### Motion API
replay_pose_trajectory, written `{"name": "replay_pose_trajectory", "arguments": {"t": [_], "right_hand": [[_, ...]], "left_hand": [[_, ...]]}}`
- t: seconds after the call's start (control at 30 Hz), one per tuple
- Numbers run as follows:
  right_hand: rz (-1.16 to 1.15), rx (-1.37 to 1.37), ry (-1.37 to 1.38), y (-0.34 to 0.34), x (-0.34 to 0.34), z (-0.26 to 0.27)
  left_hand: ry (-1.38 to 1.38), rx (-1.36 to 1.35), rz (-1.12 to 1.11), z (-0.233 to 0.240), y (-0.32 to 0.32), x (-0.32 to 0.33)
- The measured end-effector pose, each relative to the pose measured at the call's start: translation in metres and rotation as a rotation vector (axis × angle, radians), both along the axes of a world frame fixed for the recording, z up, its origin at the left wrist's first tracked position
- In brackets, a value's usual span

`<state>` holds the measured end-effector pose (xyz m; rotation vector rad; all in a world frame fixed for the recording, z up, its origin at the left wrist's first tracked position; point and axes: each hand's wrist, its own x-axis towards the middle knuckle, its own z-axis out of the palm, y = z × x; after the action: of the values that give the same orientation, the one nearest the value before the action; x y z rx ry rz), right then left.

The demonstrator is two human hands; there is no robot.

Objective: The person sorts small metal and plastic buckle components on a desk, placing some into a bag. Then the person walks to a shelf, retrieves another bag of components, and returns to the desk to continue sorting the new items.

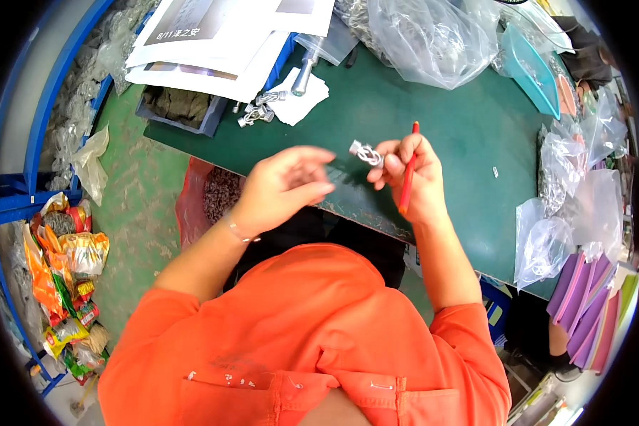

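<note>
My right hand (423, 181) grips a slim red pencil or pen (409, 181) against its palm. Between the thumb and fingertips of that hand is a small silvery piece with interlaced metal loops (367, 153), its blocky end pointing up and left. My left hand (285, 186) hovers to the left of it over the table's near edge, slightly blurred, fingers apart and holding nothing. Similar silvery looped pieces (255, 114) lie in a small heap farther off, beside a white paper (303, 98) that carries a metal rod-shaped tool (304, 74).
A green tabletop (458, 128) spans the front. Printed sheets (218, 48) rest over a grey bin (213, 120) at the back left. Clear plastic bags (431, 42) lie at the back and right, near a turquoise tray (530, 69). A co-worker's arm (586, 88) shows far right.
</note>
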<state>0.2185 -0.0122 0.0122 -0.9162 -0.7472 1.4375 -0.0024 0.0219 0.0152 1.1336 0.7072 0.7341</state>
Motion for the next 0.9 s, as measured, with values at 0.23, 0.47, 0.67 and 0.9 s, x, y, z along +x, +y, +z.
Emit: {"name": "replay_pose_trajectory", "arguments": {"t": [0.23,0.47,0.67,0.9], "right_hand": [[-0.104,0.203,-0.027,-0.032,-0.016,-0.012],[-0.263,0.5,-0.421,-0.041,-0.024,-0.004],[-0.264,0.631,-0.594,-0.039,-0.029,0.001],[-0.274,0.604,-0.633,-0.04,-0.035,0.003]], "left_hand": [[0.007,0.507,-0.059,0.008,0.0,0.032],[-0.14,-0.052,-0.059,-0.006,-0.015,0.026],[-0.235,-0.207,-0.034,-0.007,-0.015,0.029],[-0.19,-0.273,-0.054,-0.009,-0.018,0.029]]}}
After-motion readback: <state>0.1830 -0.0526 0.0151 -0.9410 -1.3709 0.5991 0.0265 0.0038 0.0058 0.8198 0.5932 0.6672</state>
